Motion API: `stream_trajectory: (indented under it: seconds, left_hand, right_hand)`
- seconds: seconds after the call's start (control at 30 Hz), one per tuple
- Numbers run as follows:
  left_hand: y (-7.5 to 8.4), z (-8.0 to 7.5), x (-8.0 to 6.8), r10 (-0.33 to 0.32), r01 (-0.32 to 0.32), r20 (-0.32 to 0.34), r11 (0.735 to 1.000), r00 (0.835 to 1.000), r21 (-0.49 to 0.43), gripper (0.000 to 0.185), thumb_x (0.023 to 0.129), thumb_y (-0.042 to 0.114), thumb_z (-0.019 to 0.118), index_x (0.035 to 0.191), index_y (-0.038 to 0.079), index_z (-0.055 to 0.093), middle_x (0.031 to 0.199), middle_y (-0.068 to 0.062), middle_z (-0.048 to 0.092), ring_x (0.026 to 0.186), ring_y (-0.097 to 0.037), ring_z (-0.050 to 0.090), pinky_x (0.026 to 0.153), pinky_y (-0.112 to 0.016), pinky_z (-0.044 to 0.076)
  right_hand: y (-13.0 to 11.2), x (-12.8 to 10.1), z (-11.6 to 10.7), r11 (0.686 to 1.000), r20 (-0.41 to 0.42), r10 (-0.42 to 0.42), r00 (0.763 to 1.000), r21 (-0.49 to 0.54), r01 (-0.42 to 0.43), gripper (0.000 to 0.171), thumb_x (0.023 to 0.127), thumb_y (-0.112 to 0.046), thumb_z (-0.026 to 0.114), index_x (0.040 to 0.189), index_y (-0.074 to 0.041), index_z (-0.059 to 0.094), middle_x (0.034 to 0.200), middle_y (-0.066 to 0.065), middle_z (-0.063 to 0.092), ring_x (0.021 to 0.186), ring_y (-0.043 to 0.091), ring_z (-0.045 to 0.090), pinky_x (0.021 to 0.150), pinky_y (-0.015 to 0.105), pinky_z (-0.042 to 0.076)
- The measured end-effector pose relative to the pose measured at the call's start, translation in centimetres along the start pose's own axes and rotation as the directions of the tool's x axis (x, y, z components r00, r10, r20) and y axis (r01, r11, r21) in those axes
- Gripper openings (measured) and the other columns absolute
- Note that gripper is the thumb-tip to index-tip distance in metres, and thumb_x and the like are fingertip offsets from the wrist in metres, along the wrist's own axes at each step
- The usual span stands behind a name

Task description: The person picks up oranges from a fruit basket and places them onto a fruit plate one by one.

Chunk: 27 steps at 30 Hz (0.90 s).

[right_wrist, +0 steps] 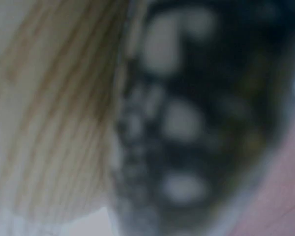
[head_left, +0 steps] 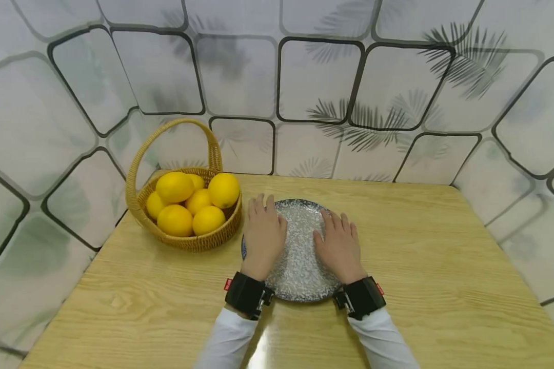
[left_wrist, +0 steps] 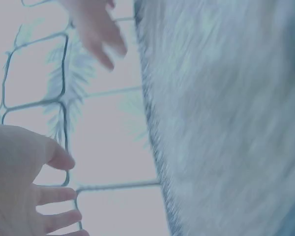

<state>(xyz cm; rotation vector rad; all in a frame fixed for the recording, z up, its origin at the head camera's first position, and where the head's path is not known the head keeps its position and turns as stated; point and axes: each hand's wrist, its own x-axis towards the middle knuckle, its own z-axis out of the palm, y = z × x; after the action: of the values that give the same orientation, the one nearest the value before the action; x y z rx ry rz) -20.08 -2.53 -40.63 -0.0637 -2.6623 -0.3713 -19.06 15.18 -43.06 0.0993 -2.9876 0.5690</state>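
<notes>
A round grey speckled plate (head_left: 300,256) with a dark rim lies on the wooden table in the head view. My left hand (head_left: 264,233) is over its left side, fingers straight and pointing away from me. Over the right side is my right hand (head_left: 339,248), its fingers extended and slightly spread. The left wrist view has the plate (left_wrist: 226,123) filling the right half, with the left hand (left_wrist: 19,182) low at the left and the right hand (left_wrist: 96,29) above. A blurred speckled plate edge (right_wrist: 182,123) fills much of the right wrist view.
Left of the plate stands a wicker basket (head_left: 203,243) with a tall handle, full of several lemons (head_left: 175,221). The wooden table (head_left: 443,266) backs onto patterned wall covering (head_left: 318,82) with black outlines and leaf prints. Black cameras (head_left: 244,294) sit on both wrists.
</notes>
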Motion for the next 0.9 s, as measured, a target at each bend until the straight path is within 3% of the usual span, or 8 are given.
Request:
stream_trajectory:
  seconds: [0.1, 0.23, 0.33, 0.47, 0.57, 0.77, 0.9]
  left_hand:
    - [-1.3, -1.3, 1.7, -0.049, 0.049, -0.026, 0.999, 0.998, -0.009, 0.045, 0.102, 0.023, 0.058, 0.141, 0.001, 0.052, 0.146, -0.024, 0.051, 0.136, -0.04, 0.048, 0.11, -0.05, 0.045]
    - [-3.9, -2.9, 3.9, -0.108, 0.109, -0.024, 0.991, 0.994, 0.071, 0.05, 0.101, 0.024, 0.058, 0.144, 0.001, 0.048, 0.149, -0.025, 0.046, 0.139, -0.042, 0.043, 0.112, -0.051, 0.041]
    - [-5.9, -3.4, 5.0, -0.166, 0.163, 0.023, 0.982, 0.986, 0.093, 0.057, 0.101, 0.025, 0.058, 0.15, 0.001, 0.041, 0.153, -0.027, 0.039, 0.143, -0.045, 0.037, 0.117, -0.053, 0.036]
    - [-7.6, -3.4, 5.4, -0.222, 0.222, 0.093, 0.975, 0.971, 0.015, 0.063, 0.102, 0.024, 0.058, 0.156, 0.002, 0.034, 0.157, -0.029, 0.032, 0.144, -0.05, 0.034, 0.118, -0.056, 0.034]
    - [-8.2, -3.1, 5.2, -0.24, 0.243, 0.101, 0.97, 0.966, -0.023, 0.066, 0.101, 0.024, 0.06, 0.157, 0.005, 0.031, 0.158, -0.031, 0.029, 0.139, -0.052, 0.038, 0.115, -0.058, 0.038]
    - [-8.5, -1.9, 5.2, -0.218, 0.217, 0.054, 0.976, 0.974, 0.03, 0.072, 0.1, 0.032, 0.064, 0.159, 0.009, 0.03, 0.153, -0.033, 0.036, 0.12, -0.052, 0.055, 0.098, -0.058, 0.051]
    - [-8.4, -1.7, 5.4, -0.215, 0.214, 0.01, 0.976, 0.977, 0.037, 0.073, 0.098, 0.035, 0.067, 0.158, 0.009, 0.034, 0.145, -0.035, 0.042, 0.11, -0.051, 0.06, 0.094, -0.057, 0.053]
  right_hand:
    - [0.0, 0.3, -0.1, 1.0, -0.002, -0.011, 1.0, 0.008, 0.011, 0.061, 0.107, -0.032, 0.048, 0.16, -0.009, 0.031, 0.162, 0.023, 0.035, 0.154, 0.047, 0.022, 0.125, 0.063, 0.017]
    - [-0.2, 0.4, 0.1, 0.999, 0.002, -0.029, 1.0, 0.021, 0.029, 0.059, 0.106, -0.029, 0.05, 0.158, -0.007, 0.035, 0.161, 0.025, 0.037, 0.152, 0.048, 0.026, 0.123, 0.063, 0.023]
    - [-0.4, 0.4, 0.3, 0.999, 0.004, -0.043, 0.999, 0.034, 0.043, 0.058, 0.105, -0.027, 0.05, 0.156, -0.004, 0.038, 0.16, 0.026, 0.038, 0.151, 0.05, 0.028, 0.122, 0.063, 0.026]
    - [-0.3, 0.3, 0.5, 0.998, 0.004, -0.042, 0.999, 0.045, 0.041, 0.056, 0.105, -0.025, 0.05, 0.155, -0.003, 0.04, 0.159, 0.027, 0.038, 0.15, 0.05, 0.028, 0.122, 0.063, 0.026]
    - [0.0, 0.0, 0.6, 0.998, 0.01, -0.037, 0.999, 0.053, 0.036, 0.054, 0.106, -0.025, 0.05, 0.154, -0.003, 0.041, 0.159, 0.027, 0.038, 0.151, 0.05, 0.028, 0.123, 0.062, 0.025]
    - [1.0, -0.5, 0.3, 0.999, 0.005, -0.017, 1.0, 0.052, 0.017, 0.052, 0.106, -0.024, 0.05, 0.153, -0.004, 0.042, 0.157, 0.027, 0.039, 0.146, 0.049, 0.035, 0.117, 0.064, 0.032]
    - [1.5, -0.4, -0.5, 0.999, -0.025, -0.027, 0.999, 0.025, 0.028, 0.051, 0.105, -0.021, 0.052, 0.151, -0.002, 0.044, 0.154, 0.028, 0.042, 0.141, 0.05, 0.039, 0.109, 0.066, 0.038]
